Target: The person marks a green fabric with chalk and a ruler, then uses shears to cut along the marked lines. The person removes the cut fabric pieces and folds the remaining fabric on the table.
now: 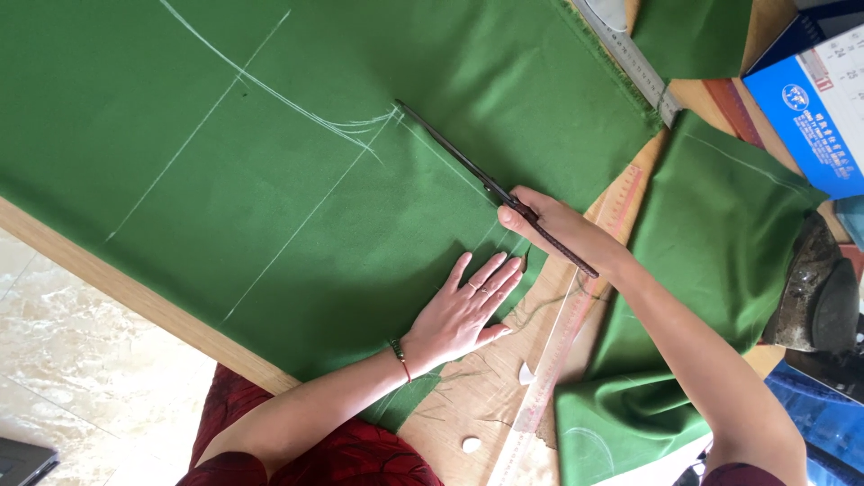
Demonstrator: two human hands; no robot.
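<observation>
My left hand [468,310] lies spread flat on chalk-marked green cloth [297,153] on the wooden desk [477,396]; my right hand [558,229] grips long dark scissors [468,171], blades nearly together.

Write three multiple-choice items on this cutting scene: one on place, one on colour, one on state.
1. Where does the left hand lie?
A. flat on the cloth
B. on the ruler
C. on the floor

2. What colour is the cloth?
A. blue
B. green
C. white

3. How are the scissors?
A. lying loose on the table
B. hanging from a hook
C. gripped by the right hand

Answers: 1 A, palm down with fingers spread on the fabric; 2 B, green with chalk lines; 3 C, fingers wrap the handles.
</observation>
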